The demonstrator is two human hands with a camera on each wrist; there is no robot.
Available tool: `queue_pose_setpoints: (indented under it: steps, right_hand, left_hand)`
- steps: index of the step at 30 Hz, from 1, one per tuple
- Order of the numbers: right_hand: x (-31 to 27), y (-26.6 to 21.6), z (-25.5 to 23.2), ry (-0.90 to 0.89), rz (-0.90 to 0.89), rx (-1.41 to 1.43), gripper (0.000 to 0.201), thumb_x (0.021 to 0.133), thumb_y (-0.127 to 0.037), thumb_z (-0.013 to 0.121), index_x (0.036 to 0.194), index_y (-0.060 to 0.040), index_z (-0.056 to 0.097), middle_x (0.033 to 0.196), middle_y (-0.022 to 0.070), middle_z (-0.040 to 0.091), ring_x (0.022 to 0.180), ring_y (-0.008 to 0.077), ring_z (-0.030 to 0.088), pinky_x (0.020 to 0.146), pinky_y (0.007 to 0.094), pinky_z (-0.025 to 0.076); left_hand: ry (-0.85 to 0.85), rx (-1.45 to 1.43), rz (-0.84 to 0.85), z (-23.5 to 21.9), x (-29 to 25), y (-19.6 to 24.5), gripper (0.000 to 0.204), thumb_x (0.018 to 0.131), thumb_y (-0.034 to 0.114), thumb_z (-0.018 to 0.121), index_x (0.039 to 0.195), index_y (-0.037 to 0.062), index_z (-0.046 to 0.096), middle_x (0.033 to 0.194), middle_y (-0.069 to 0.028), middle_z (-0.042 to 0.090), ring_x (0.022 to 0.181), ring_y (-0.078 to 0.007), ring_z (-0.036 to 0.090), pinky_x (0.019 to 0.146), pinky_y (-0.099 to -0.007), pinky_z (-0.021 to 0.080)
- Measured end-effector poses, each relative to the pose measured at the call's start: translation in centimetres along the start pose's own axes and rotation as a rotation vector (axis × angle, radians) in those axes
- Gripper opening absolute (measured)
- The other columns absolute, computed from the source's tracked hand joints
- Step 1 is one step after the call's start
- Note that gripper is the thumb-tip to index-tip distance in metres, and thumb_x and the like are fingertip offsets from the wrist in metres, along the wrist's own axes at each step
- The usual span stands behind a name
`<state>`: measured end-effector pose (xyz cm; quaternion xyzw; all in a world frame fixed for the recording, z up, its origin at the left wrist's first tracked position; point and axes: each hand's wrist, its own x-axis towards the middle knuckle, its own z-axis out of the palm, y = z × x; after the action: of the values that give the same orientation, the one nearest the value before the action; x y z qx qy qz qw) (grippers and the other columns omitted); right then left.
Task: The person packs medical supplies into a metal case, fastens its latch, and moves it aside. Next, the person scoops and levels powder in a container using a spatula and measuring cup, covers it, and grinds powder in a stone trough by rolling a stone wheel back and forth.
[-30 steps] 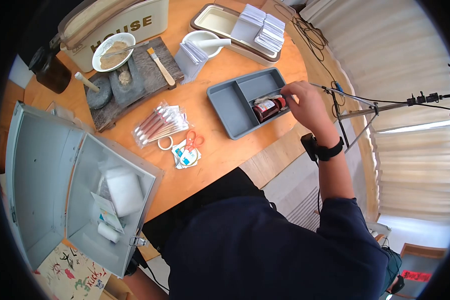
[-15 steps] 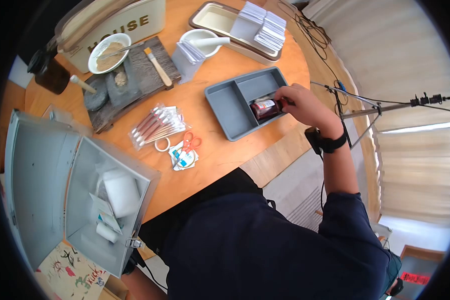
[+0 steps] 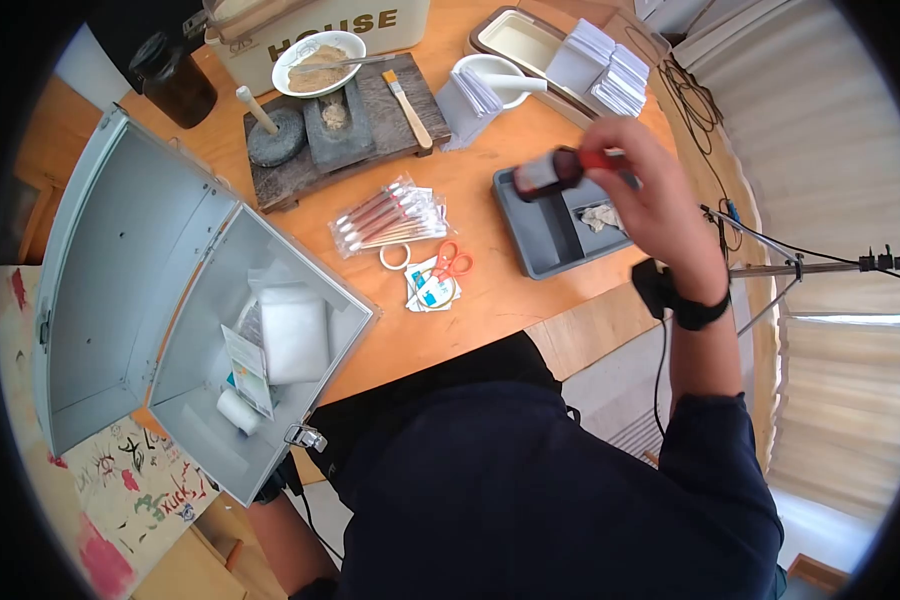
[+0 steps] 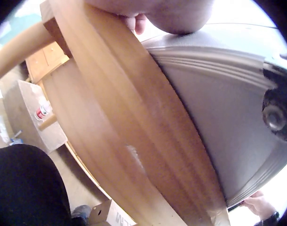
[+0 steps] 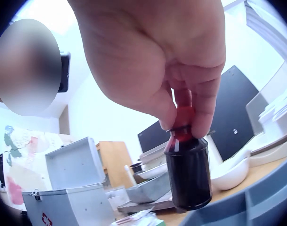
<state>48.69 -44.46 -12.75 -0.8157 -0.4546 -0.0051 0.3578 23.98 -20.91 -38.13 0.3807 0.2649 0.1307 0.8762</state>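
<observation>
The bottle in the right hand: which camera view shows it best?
The right wrist view: the bottle is large and clear there, gripped from above by the right hand. The head view shows it smaller and blurred; the left wrist view misses it.

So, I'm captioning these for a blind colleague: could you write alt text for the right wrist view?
A person's right grip pinches a dark bottle by its red top; a grey tray shows at lower right. Behind are a white mortar and an open grey case marked with a red cross.
</observation>
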Motion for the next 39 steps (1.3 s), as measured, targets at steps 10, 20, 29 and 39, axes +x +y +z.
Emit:
queue_pose_setpoints:
  steps: [10, 20, 29, 39]
  right_hand:
    - [4.8, 1.2, 7.1, 0.021, -0.285, -0.157, 0.037, 0.084, -0.008, 0.071, 0.118, -0.0059, 0.058, 0.103, 0.0120, 0.063, 0.091, 0.0303, 0.063, 0.074, 0.0387, 0.051]
    - [-5.3, 6.4, -2.4, -0.376, 0.499, -0.637, 0.016, 0.080, -0.016, 0.072, 0.094, -0.0083, 0.074, 0.088, 0.0101, 0.072, 0.082, 0.0311, 0.068, 0.073, 0.0391, 0.053]
    - [-5.7, 7.1, -1.1, -0.274, 0.466, -0.601, 0.017, 0.080, -0.019, 0.073, 0.093, -0.0080, 0.073, 0.086, 0.0090, 0.070, 0.082, 0.0289, 0.067, 0.073, 0.0392, 0.054]
    - [-9.8, 5.3, 2.3, -0.220, 0.036, -0.469, 0.021, 0.069, -0.013, 0.077, 0.087, -0.0085, 0.069, 0.086, 0.0023, 0.064, 0.085, 0.0222, 0.061, 0.078, 0.0353, 0.044]
  left_hand:
    - [-0.057, -0.061, -0.061, 1.2, 1.1, -1.2, 0.029, 0.100, 0.026, 0.047, 0.119, 0.0063, 0.057, 0.113, -0.0093, 0.061, 0.103, -0.0208, 0.061, 0.086, -0.0372, 0.052]
    - [-0.131, -0.226, -0.180, 5.8, 2.6, -6.6, 0.029, 0.100, 0.026, 0.047, 0.119, 0.0062, 0.057, 0.112, -0.0094, 0.061, 0.102, -0.0206, 0.061, 0.085, -0.0369, 0.053]
    - [-0.106, -0.255, -0.161, 5.0, 3.0, -5.3, 0.029, 0.100, 0.026, 0.047, 0.119, 0.0061, 0.057, 0.111, -0.0094, 0.061, 0.101, -0.0205, 0.062, 0.085, -0.0365, 0.053]
    - [-0.135, -0.320, -0.186, 6.4, 4.3, -5.8, 0.029, 0.100, 0.027, 0.047, 0.118, 0.0060, 0.057, 0.111, -0.0094, 0.061, 0.100, -0.0203, 0.062, 0.084, -0.0362, 0.054]
